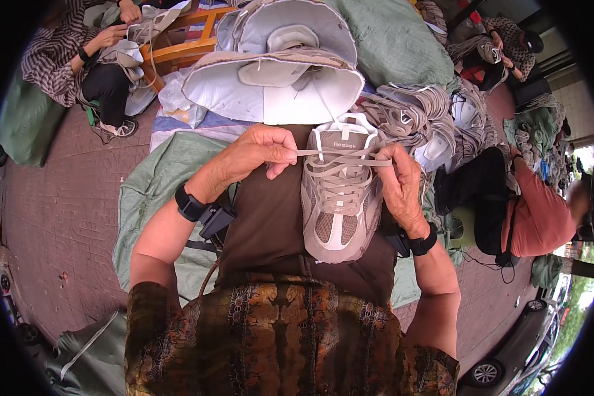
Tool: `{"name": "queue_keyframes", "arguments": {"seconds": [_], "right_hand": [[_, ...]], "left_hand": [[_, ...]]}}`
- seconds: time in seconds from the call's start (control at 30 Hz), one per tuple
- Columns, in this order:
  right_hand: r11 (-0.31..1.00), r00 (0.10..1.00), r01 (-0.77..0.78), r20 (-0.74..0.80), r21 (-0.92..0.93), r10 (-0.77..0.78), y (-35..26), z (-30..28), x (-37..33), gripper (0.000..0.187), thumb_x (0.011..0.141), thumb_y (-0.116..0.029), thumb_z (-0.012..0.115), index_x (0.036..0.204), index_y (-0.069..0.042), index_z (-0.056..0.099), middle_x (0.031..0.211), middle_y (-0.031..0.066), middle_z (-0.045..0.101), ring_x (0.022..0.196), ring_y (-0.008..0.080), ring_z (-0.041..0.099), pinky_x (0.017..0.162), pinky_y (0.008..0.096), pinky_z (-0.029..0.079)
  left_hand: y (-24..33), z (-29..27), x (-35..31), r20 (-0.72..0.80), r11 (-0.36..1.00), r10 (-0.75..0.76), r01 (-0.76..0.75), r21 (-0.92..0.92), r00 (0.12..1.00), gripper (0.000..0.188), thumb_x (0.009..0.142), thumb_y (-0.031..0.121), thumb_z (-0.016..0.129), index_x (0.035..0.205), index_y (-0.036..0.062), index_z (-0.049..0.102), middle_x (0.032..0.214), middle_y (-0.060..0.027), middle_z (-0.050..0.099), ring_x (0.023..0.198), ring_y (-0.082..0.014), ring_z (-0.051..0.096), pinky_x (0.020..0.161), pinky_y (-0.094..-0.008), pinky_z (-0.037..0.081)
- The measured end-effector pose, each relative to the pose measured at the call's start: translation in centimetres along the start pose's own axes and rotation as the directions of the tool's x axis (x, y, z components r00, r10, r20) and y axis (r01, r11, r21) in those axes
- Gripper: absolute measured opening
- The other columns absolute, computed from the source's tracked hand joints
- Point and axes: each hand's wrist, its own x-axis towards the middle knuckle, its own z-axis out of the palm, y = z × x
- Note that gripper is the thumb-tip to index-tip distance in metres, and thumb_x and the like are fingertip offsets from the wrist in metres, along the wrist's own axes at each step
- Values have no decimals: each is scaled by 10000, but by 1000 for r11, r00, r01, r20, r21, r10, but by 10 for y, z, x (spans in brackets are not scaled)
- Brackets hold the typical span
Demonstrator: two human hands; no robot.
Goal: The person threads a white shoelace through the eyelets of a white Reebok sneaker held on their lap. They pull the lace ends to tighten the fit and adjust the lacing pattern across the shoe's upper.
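Observation:
A beige-grey and white shoe upper (340, 228) lies on my lap with its toe toward me. Flat greige laces (340, 173) zigzag up its front through the eyelets. On the left, my left hand (263, 153) pinches a lace end between thumb and fingers, drawn out sideways near the top of the tongue. My right hand (398, 177) closes on the lace at the shoe's right side, by the upper eyelets. Both stretches of lace run roughly level across the shoe. Whether the shoe has a sole underneath is hidden.
White-lined shoe pieces (290, 99) are stacked just beyond the shoe. Laced uppers (409, 119) pile up at the right, beside a green sack (396, 39). A wooden frame (178, 49) stands at far left. Co-workers sit left and right; a parked car (508, 356) is at lower right.

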Motion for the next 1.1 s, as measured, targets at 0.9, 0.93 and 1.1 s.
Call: {"name": "queue_keyframes", "arguments": {"seconds": [0.9, 0.93, 1.1], "right_hand": [[987, 998, -57, 2, -152, 59, 7, -30, -5, 128, 903, -68, 597, 1018, -15, 615, 933, 127, 648, 840, 278, 625, 767, 336, 487], [987, 1000, -14, -8, -159, 13, 3, -31, 0, 127, 904, -72, 598, 1015, -14, 621, 936, 126, 646, 849, 277, 624, 774, 336, 485], [983, 983, 153, 117, -102, -141, -14, -24, 28, 133, 884, -87, 622, 1002, -29, 641, 941, 115, 628, 895, 277, 604, 814, 343, 468]], "left_hand": [[1, 30, -15, -147, 447, 604, -180, 876, 783, 228, 811, -44, 602, 1034, 0, 619, 984, -113, 616, 828, -236, 617, 747, -304, 491], [1, 34, -13, -110, 418, 621, -210, 884, 776, 225, 810, -43, 604, 1030, -1, 621, 992, -113, 615, 834, -237, 616, 745, -305, 490], [12, 41, 8, -51, 390, 639, -266, 881, 767, 220, 804, -20, 616, 1021, 13, 630, 986, -117, 615, 870, -266, 602, 769, -329, 483]]}}
